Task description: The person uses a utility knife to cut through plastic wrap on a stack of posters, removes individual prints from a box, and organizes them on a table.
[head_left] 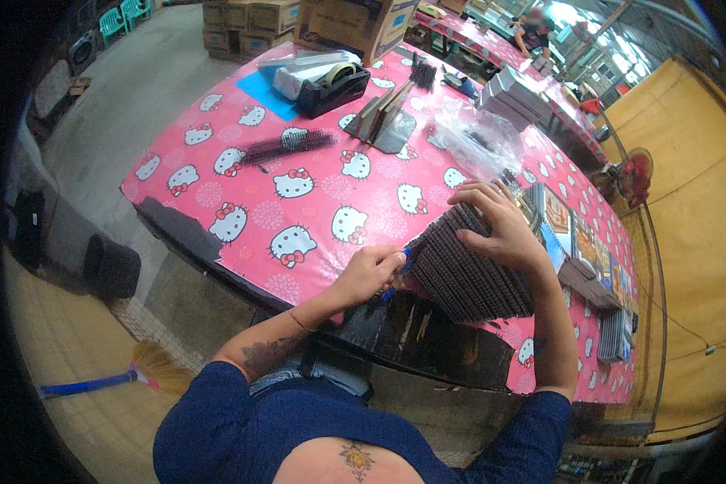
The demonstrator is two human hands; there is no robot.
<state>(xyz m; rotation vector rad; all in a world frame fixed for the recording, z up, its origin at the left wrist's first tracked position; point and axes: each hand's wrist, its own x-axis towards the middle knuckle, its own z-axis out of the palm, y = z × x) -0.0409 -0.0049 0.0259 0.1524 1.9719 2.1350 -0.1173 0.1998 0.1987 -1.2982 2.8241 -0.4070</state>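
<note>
Grey concrete floor and hanging yellow sheeting surround the workspace I watch from afar. Before me stretches a long table with a pink cat-print cover, torn at the near edge over black. Near that edge, right of centre, sits a thick stack of dark, coil-bound books. My right hand lies spread across its top, unclenched; my left hand grips a slim blue object beside it.

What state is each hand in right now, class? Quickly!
Left hand: closed on a small blue object, mostly hidden.
Right hand: open, fingers spread, resting on the dark, slanted stack of wire-bound books.
</note>
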